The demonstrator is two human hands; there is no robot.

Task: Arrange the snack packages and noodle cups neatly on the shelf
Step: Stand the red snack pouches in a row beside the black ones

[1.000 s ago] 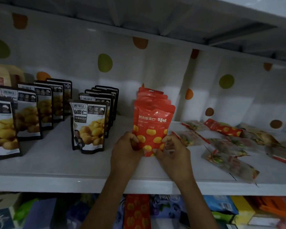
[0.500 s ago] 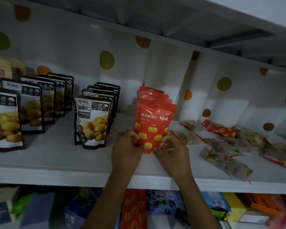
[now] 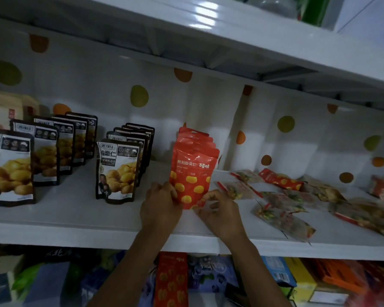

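Twice we pinch the front red pouch (image 3: 192, 173) (upright, heading its row). Our left hand (image 3: 159, 207) holds its lower-left edge, our right hand (image 3: 217, 211) its bottom-right corner.

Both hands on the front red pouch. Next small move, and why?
Probably release it and reach for the nearest loose packet: the left hand and right hand pinch the front red pouch, which stands upright in line with its row, while packets to its right lie flat, scattered.
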